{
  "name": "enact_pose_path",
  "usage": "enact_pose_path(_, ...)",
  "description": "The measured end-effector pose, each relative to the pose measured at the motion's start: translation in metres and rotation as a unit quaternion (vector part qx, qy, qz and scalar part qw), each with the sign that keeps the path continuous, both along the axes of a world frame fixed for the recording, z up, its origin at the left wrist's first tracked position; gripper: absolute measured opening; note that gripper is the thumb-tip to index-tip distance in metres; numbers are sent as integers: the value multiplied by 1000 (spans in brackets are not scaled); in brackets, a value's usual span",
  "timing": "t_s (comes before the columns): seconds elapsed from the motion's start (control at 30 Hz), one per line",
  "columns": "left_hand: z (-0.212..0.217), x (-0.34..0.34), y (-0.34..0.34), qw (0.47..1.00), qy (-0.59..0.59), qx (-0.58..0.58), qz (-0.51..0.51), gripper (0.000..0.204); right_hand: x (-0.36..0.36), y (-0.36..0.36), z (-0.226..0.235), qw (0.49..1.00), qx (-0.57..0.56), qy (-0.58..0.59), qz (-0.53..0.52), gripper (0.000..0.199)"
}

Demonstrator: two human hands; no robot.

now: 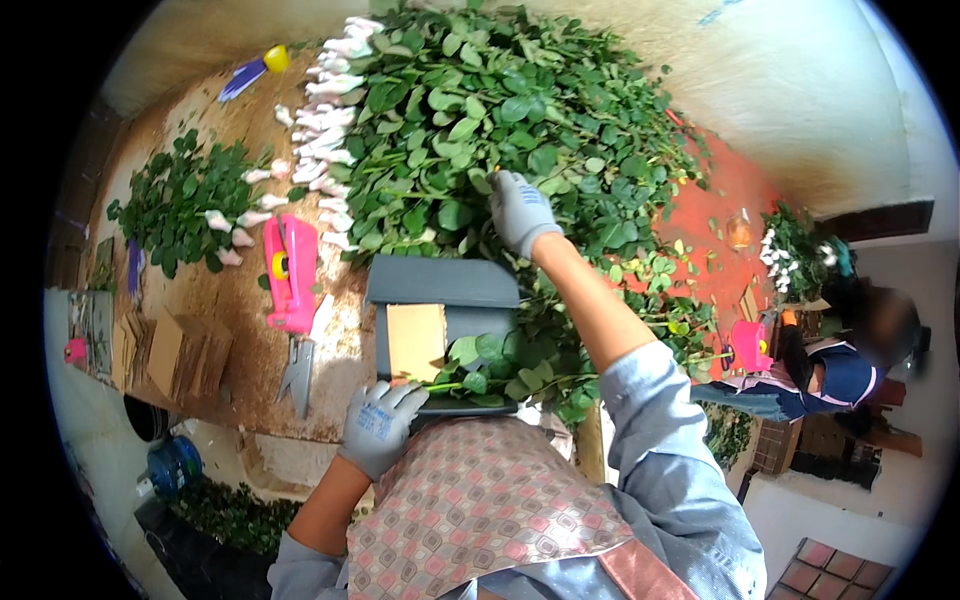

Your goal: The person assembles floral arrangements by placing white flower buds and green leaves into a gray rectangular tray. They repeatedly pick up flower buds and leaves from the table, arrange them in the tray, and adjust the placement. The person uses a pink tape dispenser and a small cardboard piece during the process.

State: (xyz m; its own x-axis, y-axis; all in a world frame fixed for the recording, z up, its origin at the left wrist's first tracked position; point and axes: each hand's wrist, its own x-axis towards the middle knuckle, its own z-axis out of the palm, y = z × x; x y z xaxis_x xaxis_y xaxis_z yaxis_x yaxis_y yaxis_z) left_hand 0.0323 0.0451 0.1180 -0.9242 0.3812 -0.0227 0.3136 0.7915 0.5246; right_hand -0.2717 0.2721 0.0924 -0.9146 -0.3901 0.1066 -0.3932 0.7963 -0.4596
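My left hand (380, 428), in a grey glove, is at the near left edge of a dark grey padded stand (440, 280). Its fingers curl over the end of a leafy rose stem (478, 384), and the flower end is hidden. A brown cardboard piece (416, 340) lies on the stand just beyond. My right hand (522, 212), gloved too, reaches into a large heap of leafy rose stems (470, 110). Its fingers are bent in, and leaves hide what the fingertips hold. Pale wrapped rose heads (330, 120) line the heap's left side.
A pink tape dispenser (290, 280) and shears (297, 375) lie left of the stand. Further left are a smaller rose bunch (185, 200), cardboard sheets (180, 355) and a purple bundle with a yellow top (255, 72). At right, a co-worker (840, 375) stands by another pink dispenser (748, 347).
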Motion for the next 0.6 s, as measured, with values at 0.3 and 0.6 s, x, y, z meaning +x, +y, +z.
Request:
enact_pose_path(0.3, -4, 2, 0, 999, 49, -5, 7, 32, -18, -25, -51, 923, 371, -70, 66, 35)
enact_pose_path(0.6, -6, 9, 2, 999, 34, -2, 40, 34, -1, 21, 89, 888, 371, 263, 64, 28)
